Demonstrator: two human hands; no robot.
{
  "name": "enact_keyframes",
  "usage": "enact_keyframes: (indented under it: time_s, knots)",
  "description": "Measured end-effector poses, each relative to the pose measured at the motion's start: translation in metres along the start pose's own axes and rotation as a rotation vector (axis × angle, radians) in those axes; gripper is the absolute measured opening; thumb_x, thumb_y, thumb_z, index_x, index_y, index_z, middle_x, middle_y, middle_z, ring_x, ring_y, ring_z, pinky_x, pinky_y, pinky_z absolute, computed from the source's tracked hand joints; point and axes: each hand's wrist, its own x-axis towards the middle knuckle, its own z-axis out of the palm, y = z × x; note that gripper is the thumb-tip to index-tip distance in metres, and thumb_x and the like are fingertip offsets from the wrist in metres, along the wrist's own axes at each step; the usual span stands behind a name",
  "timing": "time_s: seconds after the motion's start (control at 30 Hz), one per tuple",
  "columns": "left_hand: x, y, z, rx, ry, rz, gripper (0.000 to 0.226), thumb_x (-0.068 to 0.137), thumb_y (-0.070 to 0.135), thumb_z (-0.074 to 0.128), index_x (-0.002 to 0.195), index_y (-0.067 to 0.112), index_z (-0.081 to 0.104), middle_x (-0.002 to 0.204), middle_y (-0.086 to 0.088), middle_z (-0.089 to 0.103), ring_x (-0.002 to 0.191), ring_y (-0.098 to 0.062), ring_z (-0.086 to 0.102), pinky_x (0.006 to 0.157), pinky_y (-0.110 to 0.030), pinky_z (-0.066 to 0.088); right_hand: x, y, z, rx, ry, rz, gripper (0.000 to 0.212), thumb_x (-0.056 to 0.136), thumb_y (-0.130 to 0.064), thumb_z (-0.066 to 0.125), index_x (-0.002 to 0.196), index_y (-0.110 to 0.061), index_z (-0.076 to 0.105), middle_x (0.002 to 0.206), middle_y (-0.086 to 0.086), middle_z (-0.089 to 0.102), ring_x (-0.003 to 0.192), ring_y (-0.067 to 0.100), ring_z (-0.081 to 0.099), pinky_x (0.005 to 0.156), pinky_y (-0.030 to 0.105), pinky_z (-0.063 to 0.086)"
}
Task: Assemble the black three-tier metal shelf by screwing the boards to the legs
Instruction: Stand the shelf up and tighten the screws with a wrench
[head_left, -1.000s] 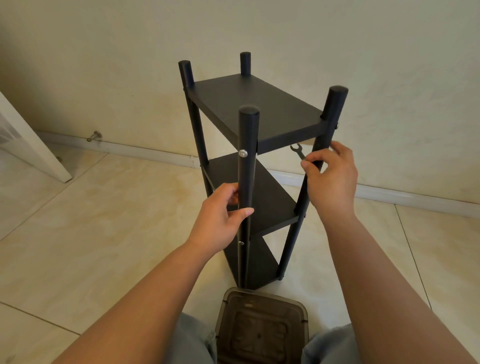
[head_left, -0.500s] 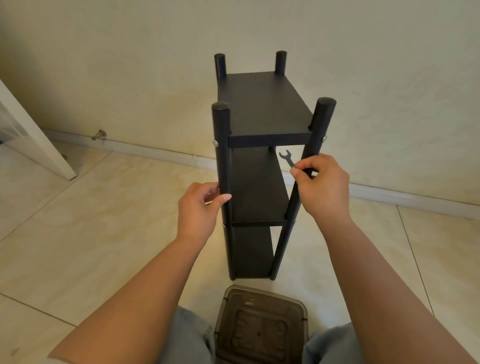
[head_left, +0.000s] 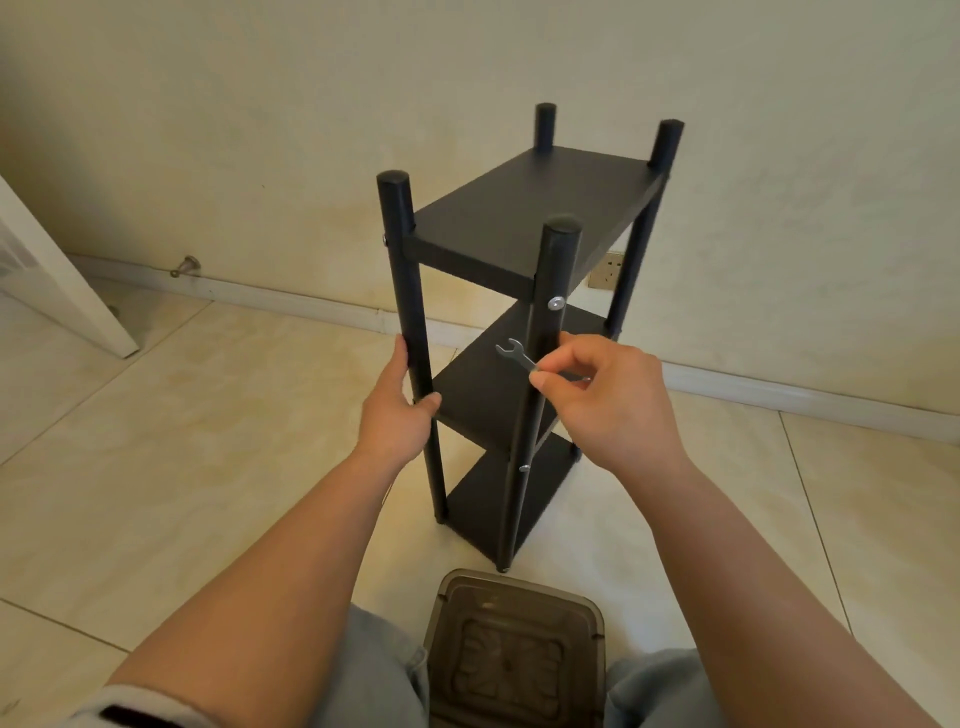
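Centre frame: shelf (head_left: 524, 228) leg gripped by left hand (head_left: 397, 415); wrench (head_left: 515, 355) pinched by right hand (head_left: 610, 400). Risk: wrench slipped off screw (head_left: 556, 303), shelf tipped.

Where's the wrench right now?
In the head view the wrench is pinched in the right hand, its open end just left of the shelf's near leg, below a silver screw.

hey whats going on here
A person is putting together a black three-tier shelf that stands upright on the tiled floor. The left hand grips the near-left leg to steady it. The right hand pinches a small wrench beside the near-right leg, just below a silver screw under the top board. All three boards sit in place between the four legs.
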Motion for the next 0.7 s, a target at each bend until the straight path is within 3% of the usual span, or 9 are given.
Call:
enact_keyframes:
  time_s: [0.13,0.27,0.37,0.47,0.57,0.7]
  knots:
    - [0.001,0.002,0.0,-0.062,-0.15,-0.032,0.09,0.09,0.011,0.062,0.15,0.037,0.0,0.158,0.01,0.013,0.144,-0.018,0.015,0.113,-0.04,0.022,-0.005,0.0,0.006,0.015,-0.055,-0.076,0.011,0.085,-0.02,0.068,0.078,-0.028,0.065,0.095,-0.017,0.061,0.092,-0.001,0.057,0.08,0.009,0.041]
    - [-0.008,0.011,0.0,0.06,-0.122,0.051,0.089,0.087,0.011,0.065,0.152,0.027,0.007,0.159,0.008,0.006,0.144,-0.014,0.013,0.113,-0.031,0.019,-0.006,-0.003,0.008,0.033,-0.122,-0.143,0.012,0.084,-0.018,0.068,0.078,-0.028,0.065,0.092,-0.014,0.064,0.091,0.003,0.062,0.081,0.01,0.044]
    - [-0.021,0.021,-0.001,0.055,-0.125,0.171,0.072,0.085,0.006,0.063,0.145,0.027,0.03,0.152,0.006,0.027,0.138,-0.014,0.028,0.11,-0.03,0.028,-0.006,-0.003,0.008,0.062,-0.144,-0.164,0.012,0.084,-0.017,0.069,0.078,-0.027,0.066,0.093,-0.011,0.066,0.089,0.004,0.064,0.082,0.014,0.047]
    - [-0.032,0.026,-0.001,0.05,-0.205,0.248,0.046,0.083,0.005,0.064,0.119,0.032,0.051,0.125,0.009,0.049,0.119,-0.014,0.048,0.102,-0.03,0.041,-0.006,-0.003,0.008,0.067,-0.152,-0.172,0.013,0.084,-0.017,0.068,0.078,-0.027,0.066,0.092,-0.013,0.063,0.088,0.002,0.063,0.078,0.008,0.045]
    - [-0.039,0.026,0.002,0.067,-0.258,0.254,0.03,0.083,0.013,0.067,0.098,0.033,0.052,0.101,0.011,0.054,0.103,-0.012,0.057,0.089,-0.023,0.046,-0.006,-0.001,0.009,0.065,-0.162,-0.172,0.013,0.085,-0.017,0.067,0.078,-0.027,0.066,0.091,-0.014,0.061,0.089,0.0,0.061,0.073,0.002,0.042]
    - [-0.042,0.025,0.006,0.111,-0.2,0.288,0.021,0.084,0.031,0.067,0.102,0.027,0.056,0.09,0.019,0.056,0.09,-0.003,0.056,0.072,-0.01,0.041,-0.006,0.001,0.01,0.088,-0.19,-0.167,0.017,0.085,-0.015,0.066,0.076,-0.029,0.065,0.1,-0.012,0.063,0.093,0.001,0.06,0.079,0.009,0.043]
